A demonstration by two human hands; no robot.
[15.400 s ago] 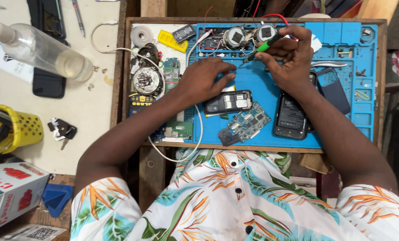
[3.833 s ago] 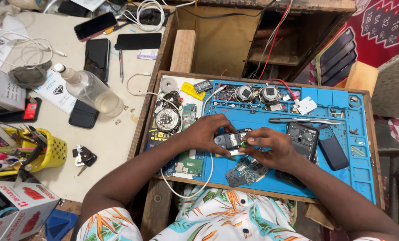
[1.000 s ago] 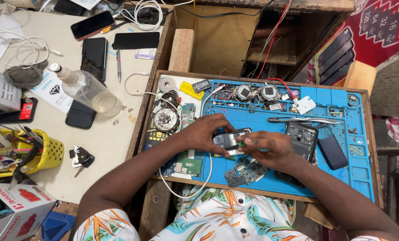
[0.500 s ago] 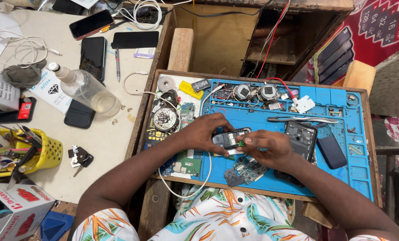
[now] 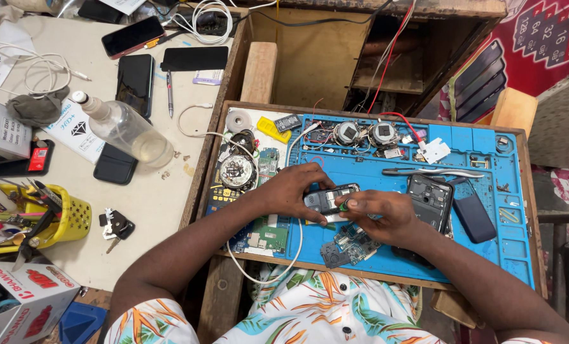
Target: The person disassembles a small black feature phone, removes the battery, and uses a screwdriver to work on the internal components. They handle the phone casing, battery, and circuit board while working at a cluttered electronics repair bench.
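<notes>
A small opened grey phone point(image 5: 329, 198) lies on the blue work mat point(image 5: 475, 255), held between both hands. My left hand point(image 5: 289, 193) grips its left end. My right hand point(image 5: 381, 213) holds its right end, with the thumb pressing near a small green part. A loose circuit board point(image 5: 351, 245) lies on the mat just below my right hand. A larger black phone with its back off point(image 5: 429, 201) lies right of my right hand, and a dark battery point(image 5: 473, 218) sits beside it.
Two round speaker-like parts point(image 5: 364, 133), tweezers point(image 5: 431, 172), green boards point(image 5: 265, 236) and a white cable point(image 5: 259, 277) crowd the mat's left and top. On the table at left stand a clear bottle point(image 5: 128, 130), several phones point(image 5: 133, 36), keys point(image 5: 115, 224) and a yellow tool basket point(image 5: 68, 216).
Hardly anything has moved over the last second. Both hands stay on the small grey phone, with only slight finger shifts.
</notes>
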